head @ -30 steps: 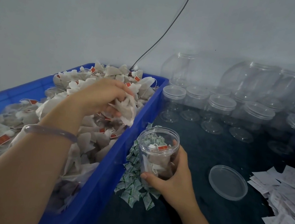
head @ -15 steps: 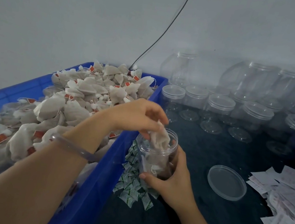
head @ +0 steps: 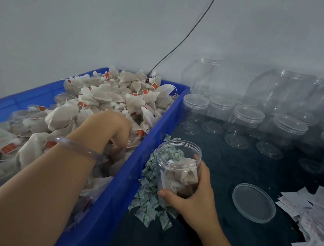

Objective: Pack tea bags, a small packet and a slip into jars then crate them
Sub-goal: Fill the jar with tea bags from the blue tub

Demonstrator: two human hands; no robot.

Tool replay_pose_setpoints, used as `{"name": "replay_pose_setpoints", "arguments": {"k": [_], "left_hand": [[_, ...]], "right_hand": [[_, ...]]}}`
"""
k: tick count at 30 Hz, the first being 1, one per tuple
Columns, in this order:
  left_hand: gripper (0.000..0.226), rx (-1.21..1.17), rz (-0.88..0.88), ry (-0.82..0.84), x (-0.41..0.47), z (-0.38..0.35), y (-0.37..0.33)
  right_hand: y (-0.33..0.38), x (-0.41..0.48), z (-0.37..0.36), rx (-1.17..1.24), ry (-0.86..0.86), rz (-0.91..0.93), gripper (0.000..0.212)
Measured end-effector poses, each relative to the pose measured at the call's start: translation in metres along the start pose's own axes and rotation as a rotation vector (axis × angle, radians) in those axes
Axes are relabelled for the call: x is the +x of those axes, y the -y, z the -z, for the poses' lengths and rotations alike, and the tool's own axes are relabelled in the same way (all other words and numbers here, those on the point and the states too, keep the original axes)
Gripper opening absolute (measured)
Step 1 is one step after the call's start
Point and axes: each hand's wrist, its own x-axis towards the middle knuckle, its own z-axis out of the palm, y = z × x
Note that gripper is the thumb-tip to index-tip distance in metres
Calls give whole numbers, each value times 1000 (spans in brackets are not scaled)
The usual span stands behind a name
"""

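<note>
Right fingers (head: pixel 203 177) around jar (head: pixel 175 167) beside bin wall (head: pixel 151 140); left fingers (head: pixel 121 139) amid tea bags (head: pixel 102 95), grip unclear.

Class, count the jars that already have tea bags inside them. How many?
1: the jar gripped by the right hand, beside the blue crate. The jars behind look empty, though some overlap.

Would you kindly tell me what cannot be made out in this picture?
All in the head view:
left hand: fingertips buried among the tea bags, so its grip on any is unclear.
jar: base covered by the right hand.
slips: print blurred; pile cut off by the right edge.
back jars: hazy, count uncertain.
</note>
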Motion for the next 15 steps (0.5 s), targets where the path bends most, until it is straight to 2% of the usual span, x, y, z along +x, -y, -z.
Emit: {"name": "replay_pose_setpoints", "arguments": {"k": [2, 4, 9, 14, 15], "left_hand": [[44, 42, 22, -25, 2, -4, -1], [37, -16, 29, -39, 4, -6, -2], [17, -263, -12, -135, 5, -4, 5], [6, -557, -184, -260, 9, 4, 15], [10, -648, -202, -297, 9, 5, 16]], "right_hand": [[0, 0, 0, -4, -1, 2, 95], [0, 0, 0, -3, 0, 2, 94], [0, 1, 0, -2, -3, 3, 95], [-1, 1, -1, 2, -5, -1, 94], [-1, 1, 0, 2, -6, -2, 95]]}}
